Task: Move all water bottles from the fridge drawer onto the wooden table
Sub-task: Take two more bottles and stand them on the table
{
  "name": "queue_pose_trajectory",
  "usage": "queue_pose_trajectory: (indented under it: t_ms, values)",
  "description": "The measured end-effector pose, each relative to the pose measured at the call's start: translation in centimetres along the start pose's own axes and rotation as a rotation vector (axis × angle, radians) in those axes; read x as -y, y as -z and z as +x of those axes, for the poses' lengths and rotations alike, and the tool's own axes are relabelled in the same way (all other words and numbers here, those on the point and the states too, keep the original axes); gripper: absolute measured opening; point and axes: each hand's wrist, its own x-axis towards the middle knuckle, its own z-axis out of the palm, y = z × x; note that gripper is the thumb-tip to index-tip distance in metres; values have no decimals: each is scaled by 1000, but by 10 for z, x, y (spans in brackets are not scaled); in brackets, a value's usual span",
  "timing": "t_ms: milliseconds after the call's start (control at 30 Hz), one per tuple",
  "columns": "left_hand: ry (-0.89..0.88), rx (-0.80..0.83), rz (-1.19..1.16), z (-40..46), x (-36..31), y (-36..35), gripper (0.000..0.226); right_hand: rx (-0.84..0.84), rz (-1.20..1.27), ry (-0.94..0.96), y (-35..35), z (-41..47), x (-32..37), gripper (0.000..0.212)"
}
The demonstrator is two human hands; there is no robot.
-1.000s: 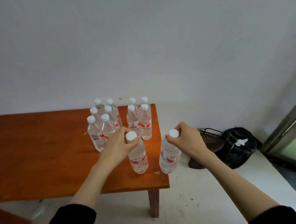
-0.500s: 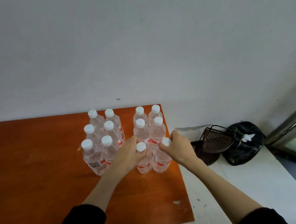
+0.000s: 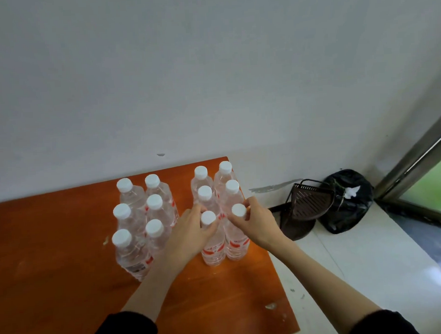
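Twelve water bottles (image 3: 214,246) on table (image 3: 54,290)

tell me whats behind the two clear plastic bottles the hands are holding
Behind the two held clear plastic white-capped bottles stand four more bottles in two rows on the orange wooden table. Their lower bodies are hidden.

Plain grey wall (image 3: 209,65), pale floor (image 3: 372,261), black bag (image 3: 344,211), window frame (image 3: 418,156) at right

A plain room in a home, by the look of it: bare white wall (image 3: 209,65), an orange wooden table (image 3: 54,277) pushed against it, pale tiled floor (image 3: 373,273), a black rubbish bag (image 3: 344,211) and dark dustpan (image 3: 308,203) beside a metal-framed glass door (image 3: 423,161).
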Motion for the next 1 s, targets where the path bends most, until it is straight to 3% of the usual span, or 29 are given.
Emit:
queue_pose_trajectory:
  t_ms: [100, 233, 333, 467, 567, 733, 1000]
  values:
    - [-19, 63, 101, 0, -10, 11, 36, 49, 26, 3, 8, -7, 1, 43]
    - [-200, -85, 253, -4, -38, 28, 44, 10, 13, -42, 32, -21, -1, 53]
    - [-418, -136, 164, -8, -75, 29, 42, -138, -83, 1, 64, -45, -11, 52]
    - [-662, -110, 160, -20, -136, 8, 51, -394, -473, 78, 123, -101, -38, 61]
    - [-844, -58, 193, -47, -186, -20, 65, -575, -653, -33, 166, -161, -64, 72]
    - [-1062, 31, 280, -127, -261, -76, 79, -732, -791, -251, 213, -293, -112, 79]
    - [-1346, 267, 203, -330, -334, -194, 77, -883, -763, -617, 227, -542, -180, 81]
